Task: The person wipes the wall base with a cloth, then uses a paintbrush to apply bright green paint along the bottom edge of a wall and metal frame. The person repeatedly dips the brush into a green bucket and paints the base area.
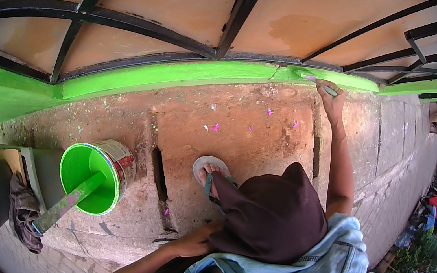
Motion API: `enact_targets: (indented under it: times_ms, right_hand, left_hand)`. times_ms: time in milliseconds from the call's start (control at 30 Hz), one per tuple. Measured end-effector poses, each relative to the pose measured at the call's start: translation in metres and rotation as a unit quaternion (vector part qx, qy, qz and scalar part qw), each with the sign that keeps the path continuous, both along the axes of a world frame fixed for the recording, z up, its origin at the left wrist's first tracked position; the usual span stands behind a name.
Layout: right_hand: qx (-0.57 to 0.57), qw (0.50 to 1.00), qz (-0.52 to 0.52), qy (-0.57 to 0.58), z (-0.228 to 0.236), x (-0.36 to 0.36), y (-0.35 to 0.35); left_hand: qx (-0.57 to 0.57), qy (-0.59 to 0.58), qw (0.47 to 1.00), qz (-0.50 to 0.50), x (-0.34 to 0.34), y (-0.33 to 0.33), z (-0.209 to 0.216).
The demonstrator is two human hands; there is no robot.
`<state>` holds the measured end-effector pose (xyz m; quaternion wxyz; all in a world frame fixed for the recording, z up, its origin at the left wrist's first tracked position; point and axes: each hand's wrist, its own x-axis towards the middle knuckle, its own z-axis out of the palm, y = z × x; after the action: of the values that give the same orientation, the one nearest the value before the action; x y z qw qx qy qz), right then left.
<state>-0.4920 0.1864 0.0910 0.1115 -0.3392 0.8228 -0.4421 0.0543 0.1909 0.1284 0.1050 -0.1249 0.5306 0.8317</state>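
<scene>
The right hand was clenched on a green-smeared paintbrush at the bright green painted ledge; an overreach could have smeared the black iron bars above that ledge. The left hand, below the ledge, rested open on the knee.

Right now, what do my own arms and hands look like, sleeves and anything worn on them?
Both forearms are bare. No glove, watch or band shows on the left hand or the right hand, and the fingers carry no rings that I can make out. The right arm comes out of the short, loose sleeve of a pale blue shirt with darker seams. The left arm's sleeve is out of sight.
</scene>
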Motion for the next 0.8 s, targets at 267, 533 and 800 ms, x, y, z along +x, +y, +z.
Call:
enact_targets:
  times_ms: [267, 533, 800]
  right_hand:
    - [0.049, 0.982, -0.003, 0.181, 0.005, 0.028, -0.014]
    - [-0.040, 0.995, -0.007, -0.096, -0.005, 0.028, -0.007]
    - [0.020, 0.979, -0.155, 0.133, -0.011, -0.018, 0.043]
  left_hand:
    - [-0.001, 0.018, 1.000, 0.014, -0.001, -0.002, 0.004]
    - [-0.003, 0.014, 1.000, 0.018, 0.010, 0.008, -0.013]
    - [0.000, 0.047, 0.999, 0.015, 0.002, -0.001, -0.001]
